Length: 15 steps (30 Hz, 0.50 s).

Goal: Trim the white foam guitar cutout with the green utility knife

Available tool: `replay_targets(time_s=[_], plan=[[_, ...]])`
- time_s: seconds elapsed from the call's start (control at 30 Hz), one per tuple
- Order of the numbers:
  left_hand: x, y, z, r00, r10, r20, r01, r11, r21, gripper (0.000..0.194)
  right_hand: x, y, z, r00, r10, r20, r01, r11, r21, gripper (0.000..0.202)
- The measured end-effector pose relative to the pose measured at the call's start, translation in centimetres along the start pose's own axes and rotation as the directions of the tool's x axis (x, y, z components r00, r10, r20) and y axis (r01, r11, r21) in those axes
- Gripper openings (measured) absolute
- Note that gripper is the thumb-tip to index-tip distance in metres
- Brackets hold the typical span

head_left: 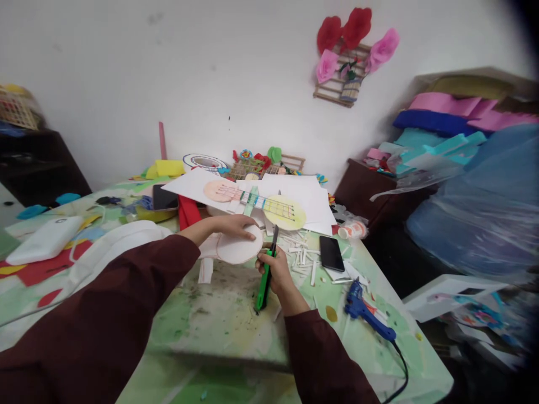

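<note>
My left hand (236,225) grips a white rounded cut-out piece (241,248) of card or foam board from above, thumb lying on its face. A pencil-like outline runs near its edge, and a strip (206,270) hangs below its left part. In my right hand (278,270) is a green utility knife (264,287), blade pointing up and away from me. The right fingertips are close to the cut-out's right edge; whether they touch it I cannot tell. Just beyond lies a drawing of a guitar-like shape (283,211) with yellow and pink round ends.
White scraps (304,252) litter the table right of my hands, beside a black phone (331,253). A blue glue gun (365,311) with a cord lies near the right edge. White sheets (314,193) lie behind. A white power bank-like box (45,240) sits far left.
</note>
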<state>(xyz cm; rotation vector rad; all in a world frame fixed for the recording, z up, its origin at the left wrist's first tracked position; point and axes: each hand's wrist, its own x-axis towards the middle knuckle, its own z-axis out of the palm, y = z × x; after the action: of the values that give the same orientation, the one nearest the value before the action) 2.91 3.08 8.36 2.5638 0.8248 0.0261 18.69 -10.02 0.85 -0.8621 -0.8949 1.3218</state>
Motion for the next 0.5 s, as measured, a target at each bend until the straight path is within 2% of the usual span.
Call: replay_targets(time_s=[0.27, 0.5], plan=[[1.3, -1.6, 0.8, 0.999, -0.041, -0.025, 0.042, 0.999, 0.032, 0.061, 0.0, -0.2, -0.3, 0.997, 0.068, -0.046, -0.069, 0.997, -0.023, 0.04], [1.6, -1.6, 1.2, 0.999, -0.029, -0.029, 0.03, 0.998, 0.055, 0.063, 0.2, 0.0, -0.4, 0.991, 0.076, -0.11, -0.083, 0.995, -0.055, 0.037]])
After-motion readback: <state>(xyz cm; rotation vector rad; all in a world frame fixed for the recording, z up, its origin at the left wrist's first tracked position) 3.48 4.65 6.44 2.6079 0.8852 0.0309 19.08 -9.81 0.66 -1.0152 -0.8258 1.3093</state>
